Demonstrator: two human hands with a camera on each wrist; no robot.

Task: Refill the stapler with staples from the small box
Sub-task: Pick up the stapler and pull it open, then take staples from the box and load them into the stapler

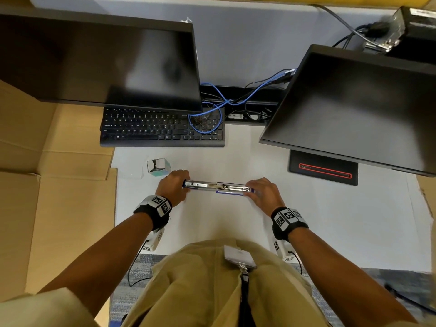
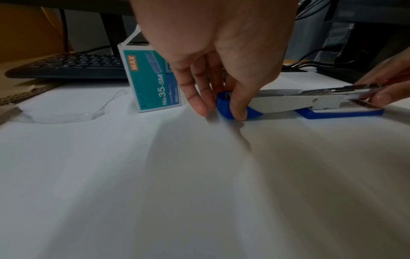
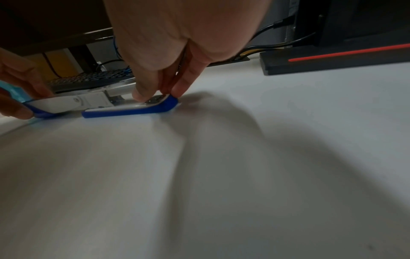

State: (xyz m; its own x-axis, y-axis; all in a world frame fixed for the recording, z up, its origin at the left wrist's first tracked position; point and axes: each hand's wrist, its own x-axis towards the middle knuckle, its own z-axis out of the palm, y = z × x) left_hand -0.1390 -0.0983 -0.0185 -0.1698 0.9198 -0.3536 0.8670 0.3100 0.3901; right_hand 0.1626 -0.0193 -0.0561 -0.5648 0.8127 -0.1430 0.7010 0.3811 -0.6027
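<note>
White desk (image 1: 318, 220); monitors (image 1: 99, 62), keyboard (image 1: 162, 128) behind.

Blue-and-white stapler (image 2: 286, 102), teal staple box (image 2: 153, 82) (orange logo patch), black keyboard (image 1: 162, 127).

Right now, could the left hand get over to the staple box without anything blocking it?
Probably yes. The staple box stands upright on the desk just beyond the left hand, with only bare desk between them. But that hand holds the blue end of the opened stapler, so it would have to let go first.
</note>
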